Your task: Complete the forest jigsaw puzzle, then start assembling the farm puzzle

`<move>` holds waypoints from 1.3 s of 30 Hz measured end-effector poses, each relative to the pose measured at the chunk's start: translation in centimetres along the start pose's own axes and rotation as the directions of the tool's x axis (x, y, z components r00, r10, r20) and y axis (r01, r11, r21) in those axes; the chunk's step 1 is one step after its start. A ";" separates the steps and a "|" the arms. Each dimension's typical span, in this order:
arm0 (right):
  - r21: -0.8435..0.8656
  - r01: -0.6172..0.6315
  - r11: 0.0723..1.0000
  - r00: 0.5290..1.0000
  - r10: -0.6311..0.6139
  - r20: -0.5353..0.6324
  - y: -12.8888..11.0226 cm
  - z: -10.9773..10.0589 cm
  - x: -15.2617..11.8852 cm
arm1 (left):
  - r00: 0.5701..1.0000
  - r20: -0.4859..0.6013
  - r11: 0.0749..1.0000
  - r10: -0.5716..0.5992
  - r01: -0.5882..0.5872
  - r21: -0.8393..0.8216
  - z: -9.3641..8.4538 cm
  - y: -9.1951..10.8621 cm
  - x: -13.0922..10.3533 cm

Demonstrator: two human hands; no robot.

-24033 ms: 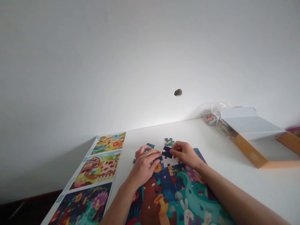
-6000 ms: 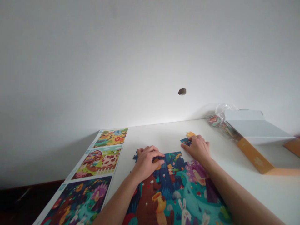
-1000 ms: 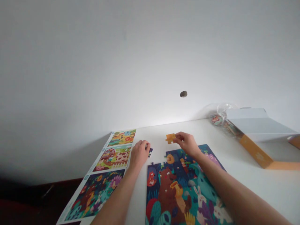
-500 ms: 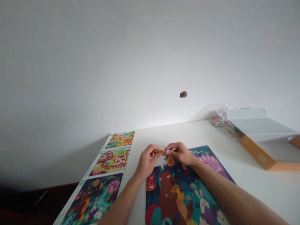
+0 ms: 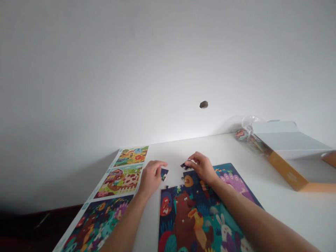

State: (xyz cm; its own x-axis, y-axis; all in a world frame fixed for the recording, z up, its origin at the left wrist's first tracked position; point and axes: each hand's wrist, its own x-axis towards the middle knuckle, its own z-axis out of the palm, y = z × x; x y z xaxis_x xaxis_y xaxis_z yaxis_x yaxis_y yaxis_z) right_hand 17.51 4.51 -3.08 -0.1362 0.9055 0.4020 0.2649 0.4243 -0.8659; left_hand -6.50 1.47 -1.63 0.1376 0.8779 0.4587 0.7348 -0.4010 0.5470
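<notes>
A: Right hand (image 5: 201, 168), centre frame?
B: One; thumb and finger pinching a dark knobbed puzzle piece (image 5: 184, 165), tilted.
A: Left hand (image 5: 150, 177)?
B: One, left of centre; fingers parted, a blue notched piece (image 5: 164, 173) at the thumb; whether gripped, cannot tell.
A: Outward?
B: Puzzle (image 5: 183, 220), flat, interlocked, stepped top edge, lower centre. Three printed pictures (image 5: 119, 181), white-bordered, lower left. Crumpled clear plastic bag (image 5: 249, 133) and open orange-sided box (image 5: 286, 172), right. Table (image 5: 220, 147), smooth, white.

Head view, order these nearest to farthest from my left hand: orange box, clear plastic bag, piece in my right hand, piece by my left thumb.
1. Left piece: at your left hand, thumb side.
2. Right piece: in your right hand.
3. Clear plastic bag: farther right.
4. Orange box: far right.
</notes>
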 end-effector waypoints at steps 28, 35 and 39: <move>0.072 -0.126 0.989 0.991 0.123 0.047 0.7 0.0 0.0 | 0.968 0.207 0.956 -0.139 0.186 -0.228 1.3 1.8 -0.6; 0.079 -0.137 0.987 0.988 0.131 0.080 0.7 -0.1 0.0 | 0.976 0.150 0.965 -0.156 0.183 -0.188 1.4 0.8 -0.7; 0.070 -0.075 0.995 0.991 0.066 0.118 0.8 -0.3 -0.1 | 0.976 0.088 0.974 -0.200 0.208 -0.087 1.1 0.0 -0.5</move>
State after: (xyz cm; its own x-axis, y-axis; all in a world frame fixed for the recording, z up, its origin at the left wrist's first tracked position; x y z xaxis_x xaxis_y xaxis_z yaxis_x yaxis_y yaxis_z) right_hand 18.03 4.80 -3.75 -0.2300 0.9238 0.3060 0.2073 0.3537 -0.9121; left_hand -5.85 1.33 -2.66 0.0453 0.9599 0.2768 0.6870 -0.2311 0.6889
